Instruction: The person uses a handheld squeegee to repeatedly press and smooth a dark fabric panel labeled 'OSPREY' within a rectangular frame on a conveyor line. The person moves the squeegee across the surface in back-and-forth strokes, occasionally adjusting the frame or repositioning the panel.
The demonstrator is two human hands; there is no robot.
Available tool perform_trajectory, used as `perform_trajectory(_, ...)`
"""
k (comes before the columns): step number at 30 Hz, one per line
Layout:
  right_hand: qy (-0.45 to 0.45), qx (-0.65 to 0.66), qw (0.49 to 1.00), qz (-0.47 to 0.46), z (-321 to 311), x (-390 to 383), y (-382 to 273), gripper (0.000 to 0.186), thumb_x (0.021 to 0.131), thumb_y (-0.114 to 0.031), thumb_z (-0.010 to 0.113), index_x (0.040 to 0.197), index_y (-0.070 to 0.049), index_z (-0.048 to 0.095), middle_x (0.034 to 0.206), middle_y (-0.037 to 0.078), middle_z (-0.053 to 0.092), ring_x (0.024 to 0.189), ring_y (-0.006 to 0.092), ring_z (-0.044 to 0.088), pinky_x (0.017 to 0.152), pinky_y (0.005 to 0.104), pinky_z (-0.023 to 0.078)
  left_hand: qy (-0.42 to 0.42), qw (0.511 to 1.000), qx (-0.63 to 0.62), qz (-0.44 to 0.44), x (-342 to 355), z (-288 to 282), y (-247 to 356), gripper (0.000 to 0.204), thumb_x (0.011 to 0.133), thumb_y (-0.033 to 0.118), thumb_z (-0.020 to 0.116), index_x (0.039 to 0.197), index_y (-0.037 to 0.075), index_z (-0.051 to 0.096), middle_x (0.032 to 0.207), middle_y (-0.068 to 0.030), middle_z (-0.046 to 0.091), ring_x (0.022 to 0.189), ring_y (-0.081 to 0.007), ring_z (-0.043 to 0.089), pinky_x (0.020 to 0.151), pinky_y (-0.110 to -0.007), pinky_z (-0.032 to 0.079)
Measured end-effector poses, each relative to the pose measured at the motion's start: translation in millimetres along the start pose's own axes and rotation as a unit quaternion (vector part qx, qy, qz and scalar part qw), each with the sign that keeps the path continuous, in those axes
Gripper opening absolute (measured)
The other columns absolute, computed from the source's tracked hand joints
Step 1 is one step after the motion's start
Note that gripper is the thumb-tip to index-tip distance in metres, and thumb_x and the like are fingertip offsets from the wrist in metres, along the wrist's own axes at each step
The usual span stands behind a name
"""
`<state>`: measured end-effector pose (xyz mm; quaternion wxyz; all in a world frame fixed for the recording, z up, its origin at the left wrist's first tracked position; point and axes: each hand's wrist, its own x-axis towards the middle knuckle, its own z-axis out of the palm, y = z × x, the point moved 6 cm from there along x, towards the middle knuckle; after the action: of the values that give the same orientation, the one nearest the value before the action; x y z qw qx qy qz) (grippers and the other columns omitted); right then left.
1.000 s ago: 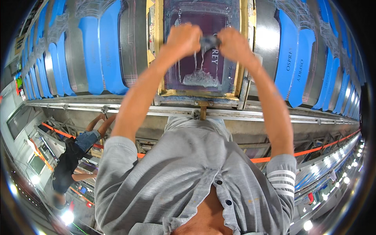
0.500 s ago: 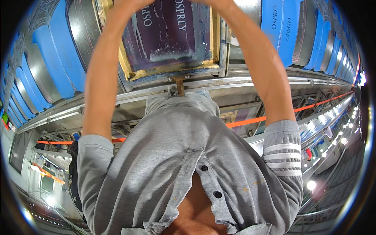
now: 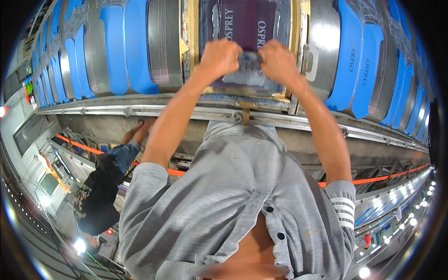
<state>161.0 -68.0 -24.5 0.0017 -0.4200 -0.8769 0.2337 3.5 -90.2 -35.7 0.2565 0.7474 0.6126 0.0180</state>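
A framed printing screen lies in front of me, with yellowish edging round its dark purple mesh. Pale lettering shows through the mesh. My left hand and my right hand are closed on the two sides of a squeegee, over the near half of the screen. Only the squeegee's dark middle shows between my fists; its ends are hidden. Wet, whitish-grey paste lies on the mesh just below the squeegee.
Blue flat cut pieces lie in rows on the long metal table on both sides, some with dark print. A metal rail runs along its near edge. An orange strip runs behind me. Another person stands at the left.
Both hands have come back from the far end of the screen toward me, with the squeegee now in sight. The view has shifted, and another person has come into it at the left.
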Motion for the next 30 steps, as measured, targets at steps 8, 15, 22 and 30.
perform_trajectory(8, 0.014, -0.054, 0.998, -0.007, -86, 139, 67, 0.021, 0.072, -0.015, 0.06, 0.082, -0.001, 0.072, 0.088, 0.024, 0.071, 0.094, 0.0421, 0.069, 0.082, 0.0513, 0.056, 0.064, 0.997, 0.05, 0.003, 136, -109, -26, 0.02, 0.068, 0.011, 0.064, 0.081, 0.008, 0.078, 0.077, -0.0248, 0.07, 0.076, -0.0436, 0.07, 0.073, -0.053, 0.057)
perform_trajectory(15, 0.121, -0.052, 0.991, -0.014, -77, 110, 71, 0.015, 0.071, -0.012, 0.06, 0.078, -0.002, 0.07, 0.086, 0.023, 0.07, 0.09, 0.0419, 0.068, 0.078, 0.0535, 0.056, 0.129, 0.989, 0.042, 0.059, 121, -98, -7, 0.016, 0.07, 0.013, 0.064, 0.076, 0.007, 0.077, 0.077, -0.025, 0.07, 0.075, -0.0428, 0.07, 0.07, -0.054, 0.056)
perform_trajectory(22, 0.113, -0.022, 0.991, -0.067, -34, 3, 6, 0.018, 0.071, -0.002, 0.064, 0.087, -0.005, 0.072, 0.09, 0.011, 0.067, 0.103, 0.0296, 0.064, 0.102, 0.0585, 0.05, 0.054, 0.998, 0.016, 0.0, 9, -37, 24, 0.017, 0.073, 0.01, 0.068, 0.086, 0.013, 0.078, 0.079, -0.0144, 0.074, 0.075, -0.0345, 0.074, 0.068, -0.048, 0.059)
perform_trajectory(30, 0.021, 0.001, 1.0, 0.001, 33, -94, -39, 0.035, 0.075, -0.006, 0.073, 0.11, -0.004, 0.074, 0.115, 0.014, 0.068, 0.119, 0.03, 0.061, 0.111, 0.0611, 0.041, 0.119, 0.991, -0.039, 0.046, -96, 35, 48, 0.02, 0.069, 0.001, 0.064, 0.086, 0.006, 0.073, 0.087, -0.0088, 0.073, 0.078, -0.0308, 0.073, 0.061, -0.044, 0.057)
